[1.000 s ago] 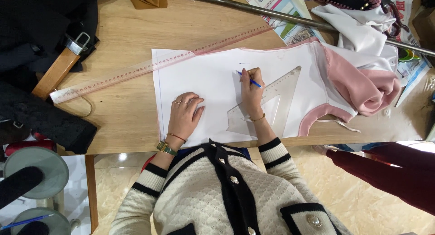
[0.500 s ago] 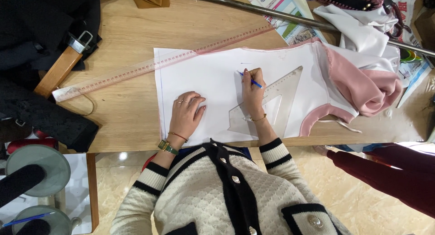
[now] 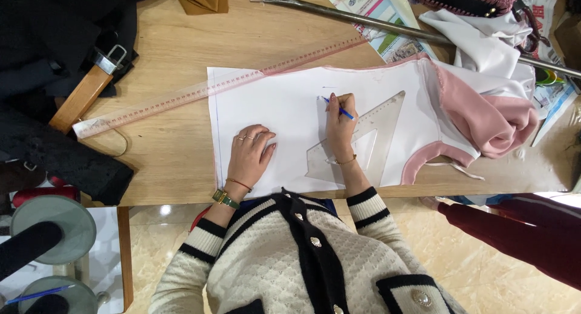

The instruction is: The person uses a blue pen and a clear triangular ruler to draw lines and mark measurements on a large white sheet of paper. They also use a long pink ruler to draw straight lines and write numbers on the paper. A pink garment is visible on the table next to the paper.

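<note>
Little had changed over the last second: the right hand [image 3: 340, 125] kept its pinch on the slim blue pen [image 3: 336, 108], whose tip had barely crept along the large white sheet of paper [image 3: 284, 102], so the marking beside the set square looked to be a slow, careful stroke rather than a finished one. The left hand [image 3: 250, 155] stayed where it had been, flat and open with fingers slightly spread, pressing the sheet down near its lower edge and holding nothing. The sheet itself lay in the middle of the light wooden table [image 3: 169, 150], its right end overlapping a pink and white garment piece [image 3: 484, 117]. A clear plastic triangular set square [image 3: 369, 144] rested on the paper under the right wrist, its slanted edge running up toward the pen. Counted out, there was one pen in use, one set square, one sheet, one long clear ruler with red markings [image 3: 200, 93] lying along the sheet's upper left edge, and one long grey metal bar [image 3: 363, 20] across the far side of the table. A dark red sleeve [image 3: 514, 235] of another person showed at the lower right.
</note>
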